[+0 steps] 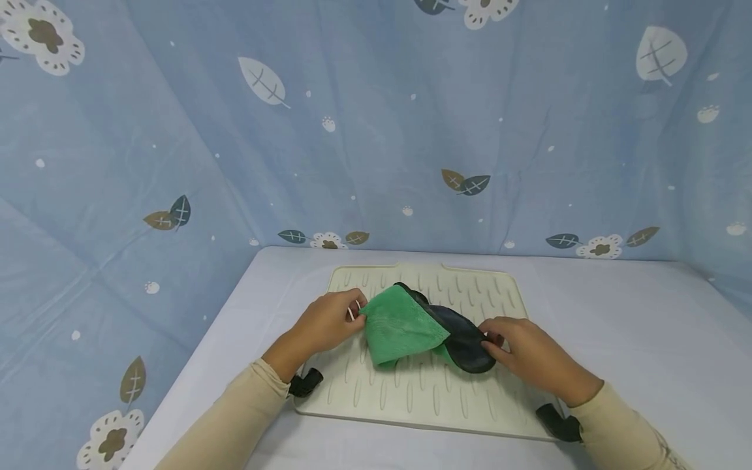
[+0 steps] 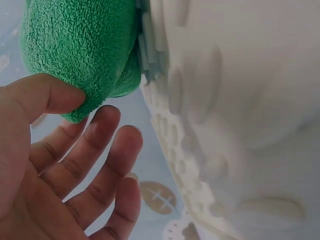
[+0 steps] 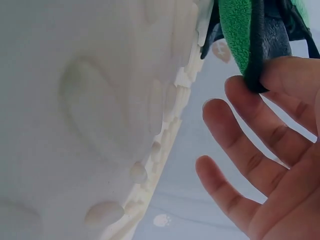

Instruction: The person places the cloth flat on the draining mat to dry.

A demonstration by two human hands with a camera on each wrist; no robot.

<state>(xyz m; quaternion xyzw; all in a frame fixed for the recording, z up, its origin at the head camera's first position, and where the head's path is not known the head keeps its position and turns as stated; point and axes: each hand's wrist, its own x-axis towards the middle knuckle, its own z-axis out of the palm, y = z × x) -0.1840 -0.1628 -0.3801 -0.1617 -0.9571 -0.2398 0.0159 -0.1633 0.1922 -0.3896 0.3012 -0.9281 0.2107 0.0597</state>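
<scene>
A green terry cloth [image 1: 405, 326] with a dark, smooth reverse side and dark edging is stretched between both hands, folded and twisted in the middle. My left hand [image 1: 331, 320] pinches its green corner between thumb and index finger; the other fingers are spread loosely in the left wrist view. With thumb and fingertips, my right hand [image 1: 523, 349] pinches the dark-edged end. Its dark side [image 1: 464, 336] faces up toward the right, and the green side faces up at the left. In the right wrist view, the dark edging [image 3: 256, 50] runs down into the pinch.
Beneath the cloth lies a cream ribbed board [image 1: 411, 405] with raised elongated bumps, on a white-covered table [image 1: 634, 326]. A blue curtain [image 1: 376, 130] with leaves and flowers hangs behind and to the left. Black bands [image 1: 558, 424] are at the wrists.
</scene>
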